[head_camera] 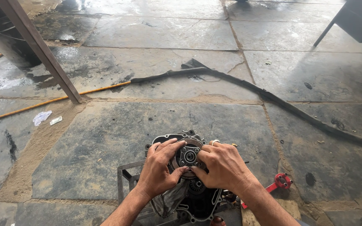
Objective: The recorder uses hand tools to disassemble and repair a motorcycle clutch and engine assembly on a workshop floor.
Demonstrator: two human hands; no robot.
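On a metal stand over the stone floor: dark engine case, round clutch plate at its upper end. Left hand and right hand pressed on that plate from either side, fingers spread, thumbs touching its rim. Right of case, red tool; beyond, black hose.

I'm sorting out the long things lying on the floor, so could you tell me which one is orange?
The thin straight orange line at left, running under the slanted metal post. The other long piece, the thick dark hose, curves away to the right.
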